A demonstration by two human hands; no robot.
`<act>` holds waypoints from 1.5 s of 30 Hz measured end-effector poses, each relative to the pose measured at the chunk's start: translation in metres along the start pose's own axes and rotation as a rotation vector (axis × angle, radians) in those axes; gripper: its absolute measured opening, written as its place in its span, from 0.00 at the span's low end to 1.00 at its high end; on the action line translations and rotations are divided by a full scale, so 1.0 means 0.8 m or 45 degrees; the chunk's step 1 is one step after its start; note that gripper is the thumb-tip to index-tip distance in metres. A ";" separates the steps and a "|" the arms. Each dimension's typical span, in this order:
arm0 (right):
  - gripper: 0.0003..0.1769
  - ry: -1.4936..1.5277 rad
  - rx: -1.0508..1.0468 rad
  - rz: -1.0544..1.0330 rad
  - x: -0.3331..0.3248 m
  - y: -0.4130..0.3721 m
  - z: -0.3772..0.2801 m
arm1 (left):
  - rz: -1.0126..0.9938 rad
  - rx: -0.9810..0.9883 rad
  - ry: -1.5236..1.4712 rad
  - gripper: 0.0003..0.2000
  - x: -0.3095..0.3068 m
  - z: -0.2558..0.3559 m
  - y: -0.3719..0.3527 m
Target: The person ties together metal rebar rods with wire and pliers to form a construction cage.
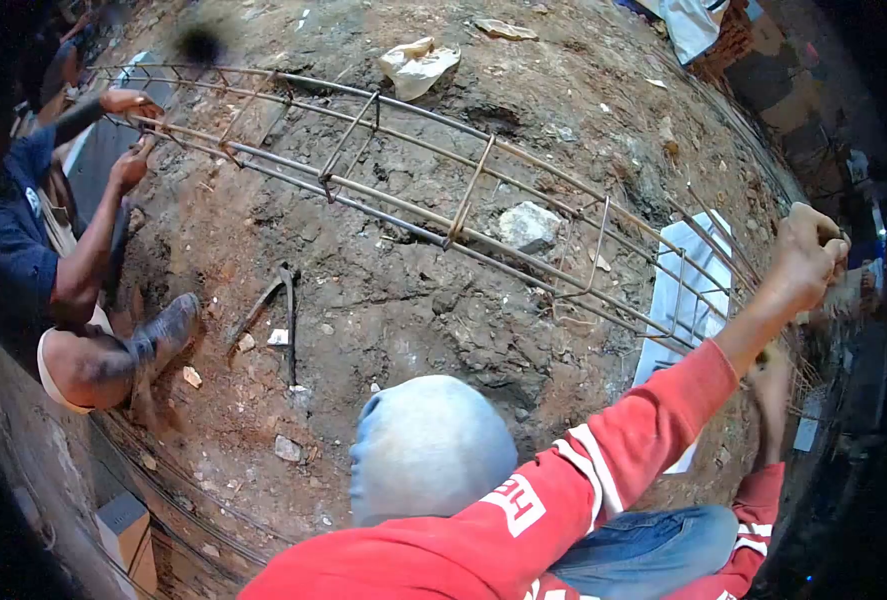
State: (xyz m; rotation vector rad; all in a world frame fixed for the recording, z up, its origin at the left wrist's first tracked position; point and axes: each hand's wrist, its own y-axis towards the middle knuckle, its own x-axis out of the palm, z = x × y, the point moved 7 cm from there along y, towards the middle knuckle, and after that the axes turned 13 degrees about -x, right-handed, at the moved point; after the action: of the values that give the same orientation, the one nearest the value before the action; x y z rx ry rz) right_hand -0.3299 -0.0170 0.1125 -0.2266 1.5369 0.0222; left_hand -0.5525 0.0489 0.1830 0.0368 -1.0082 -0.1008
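A long rebar cage [463,205] of rusty bars and square stirrups lies across the dirt ground from upper left to right. My left hand [808,255], on a red sleeve, is closed in a fist around the cage's right end; what else it grips is unclear. My right hand [769,385] sits lower at the same end, partly hidden behind my left forearm and blurred, touching the bars. My knee in blue jeans [428,450] is in the foreground.
A co-worker in a blue shirt [8,240] squats at the left with both hands [131,130] on the cage's far end. A grey stone [528,225] lies under the cage. A bent metal tool [278,305], a white sheet [688,300] and crumpled paper [418,65] lie on the dirt.
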 end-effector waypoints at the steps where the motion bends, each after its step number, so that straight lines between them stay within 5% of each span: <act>1: 0.19 0.325 -0.061 0.177 -0.021 0.010 0.001 | 0.096 0.123 0.179 0.08 -0.010 0.000 -0.001; 3: 0.22 0.304 -0.426 0.505 -0.081 0.025 -0.010 | 0.047 0.019 0.281 0.07 -0.024 -0.001 -0.003; 5: 0.24 0.649 -0.522 0.692 -0.133 0.006 -0.123 | 0.053 0.051 0.369 0.10 -0.034 -0.001 -0.011; 7: 0.21 0.634 -0.547 0.626 -0.138 0.012 -0.151 | 0.019 -0.105 0.363 0.10 -0.036 -0.016 -0.008; 9: 0.17 0.553 -0.500 0.581 -0.123 0.039 -0.127 | 0.319 0.389 0.636 0.11 -0.051 0.002 -0.014; 10: 0.15 0.585 -0.446 0.592 -0.119 0.049 -0.124 | 0.267 0.309 0.600 0.10 -0.056 0.001 -0.011; 13: 0.16 0.514 -0.514 0.677 -0.119 0.063 -0.152 | 0.379 0.685 0.763 0.06 -0.066 0.039 -0.021; 17: 0.19 1.583 -0.392 0.264 -0.096 0.088 -0.185 | 0.195 0.618 0.853 0.04 -0.087 0.070 -0.013; 18: 0.18 1.826 -0.258 0.250 -0.081 0.100 -0.190 | 0.305 0.856 1.165 0.08 -0.096 0.079 -0.015; 19: 0.18 1.937 -0.285 0.154 -0.058 0.126 -0.180 | 0.324 0.766 1.438 0.13 -0.115 0.072 0.006; 20: 0.19 1.864 -0.184 0.182 -0.037 0.143 -0.178 | 0.272 0.395 2.021 0.18 -0.126 0.078 0.023; 22: 0.27 1.334 -0.219 0.197 -0.003 0.173 -0.194 | 0.428 0.129 2.438 0.26 -0.183 0.096 0.075; 23: 0.30 0.695 -0.490 0.298 0.011 0.194 -0.196 | 0.251 -0.099 2.498 0.27 -0.218 0.103 0.123; 24: 0.32 0.378 -0.514 0.449 0.035 0.206 -0.199 | 0.379 -0.078 2.504 0.29 -0.246 0.128 0.148; 25: 0.33 0.518 -0.579 0.344 0.037 0.194 -0.228 | 0.381 -0.261 2.399 0.24 -0.287 0.146 0.178; 26: 0.33 0.477 -0.753 0.376 0.066 0.209 -0.234 | 0.465 -0.122 2.567 0.17 -0.296 0.173 0.180; 27: 0.31 0.437 -0.812 0.409 0.075 0.203 -0.251 | 0.510 -0.245 2.693 0.14 -0.332 0.190 0.197; 29: 0.30 0.378 -0.794 0.311 0.077 0.201 -0.263 | 0.251 -0.170 3.160 0.21 -0.395 0.207 0.217; 31: 0.31 0.347 -0.758 0.213 0.084 0.204 -0.262 | -0.453 0.168 3.274 0.21 -0.549 0.213 0.267; 33: 0.32 0.319 -0.703 0.110 0.092 0.204 -0.261 | -0.309 -0.558 3.252 0.20 -0.584 0.230 0.253; 36: 0.34 0.390 -0.671 0.182 0.088 0.204 -0.260 | -0.182 -1.071 3.176 0.17 -0.635 0.227 0.258; 40: 0.36 0.352 -0.665 0.228 0.092 0.208 -0.256 | -0.164 -1.283 3.148 0.14 -0.683 0.208 0.274; 45: 0.36 0.381 -0.683 0.298 0.085 0.208 -0.257 | -0.109 -1.261 3.195 0.11 -0.724 0.199 0.285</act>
State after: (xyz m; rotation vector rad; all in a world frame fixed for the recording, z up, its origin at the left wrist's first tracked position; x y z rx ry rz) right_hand -0.5560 0.1047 0.0196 -0.4894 1.8273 0.6142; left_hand -0.9783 0.3371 -0.2020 -0.5724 1.6115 -0.4445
